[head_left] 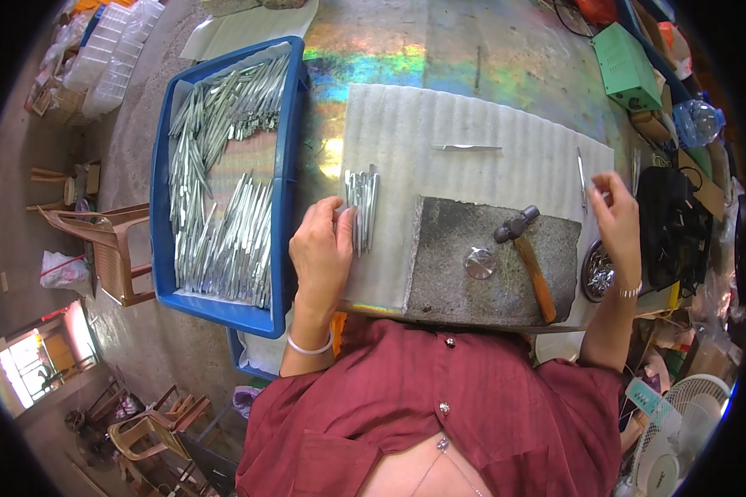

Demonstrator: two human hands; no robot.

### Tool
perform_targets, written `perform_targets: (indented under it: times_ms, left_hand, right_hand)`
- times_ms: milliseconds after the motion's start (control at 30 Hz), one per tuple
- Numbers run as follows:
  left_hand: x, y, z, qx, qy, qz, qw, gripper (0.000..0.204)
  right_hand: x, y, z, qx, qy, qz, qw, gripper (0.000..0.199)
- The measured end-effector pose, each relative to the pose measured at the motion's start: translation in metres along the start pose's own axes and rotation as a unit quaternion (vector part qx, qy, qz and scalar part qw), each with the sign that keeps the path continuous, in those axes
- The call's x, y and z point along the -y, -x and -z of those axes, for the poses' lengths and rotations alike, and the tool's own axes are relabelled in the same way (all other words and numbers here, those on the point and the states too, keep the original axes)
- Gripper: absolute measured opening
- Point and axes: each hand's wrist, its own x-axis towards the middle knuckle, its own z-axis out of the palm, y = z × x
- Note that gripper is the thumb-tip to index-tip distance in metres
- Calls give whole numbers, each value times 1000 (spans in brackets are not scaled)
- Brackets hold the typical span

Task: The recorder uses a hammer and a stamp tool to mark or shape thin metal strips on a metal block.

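Nearest, over the table's front edge, a hammer (533,273) and a shiny metal disc (479,262) lie on a dark stone slab (439,290), with a round bowl (586,277) of small metal pieces at its right. The handle points toward the person, so a brushing sleeve could knock the hammer off. The left hand (319,257), loosely curled, has its thumb and forefinger at the left edge of a small pile of silver strips (362,207) on the white foam sheet (406,116); whether it grips any cannot be told. A careless push might fan the pile apart. The right hand's fingers, bent and slightly parted with nothing seen in them, are just beside a lone thin strip (581,174). To the left, a blue tray (285,166) holds many more, loosely heaped; a bump could tangle them. Farther off lie another single strip (467,147) and a green metal box (628,66). No lettering on tools, tray or box is legible.
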Motion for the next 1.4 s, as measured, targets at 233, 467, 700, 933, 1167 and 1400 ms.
perform_targets:
  times_ms: [233,467,700,933,1167,1400]
  left_hand:
    - [-68,-43,-4,64,94,-139,984,15]
    - [-70,-100,-90,168,-78,-155,970,18]
    - [-61,-95,-94,157,-79,-150,973,12]
    - [-85,-38,-11,31,219,-94,971,7]
    - [-100,5,35,104,211,-147,961,17]
    - [-106,12,25,196,153,-191,950,18]
  right_hand:
    - [57,79,-7,85,-25,85,992,32]
    - [70,102,-42,20,110,177,978,43]
    - [70,100,-43,20,97,136,986,40]
    - [31,104,-33,-21,-157,4,987,19]
    - [2,103,-16,-148,-308,-142,929,12]
    - [-73,103,-4,-209,-144,-180,950,15]
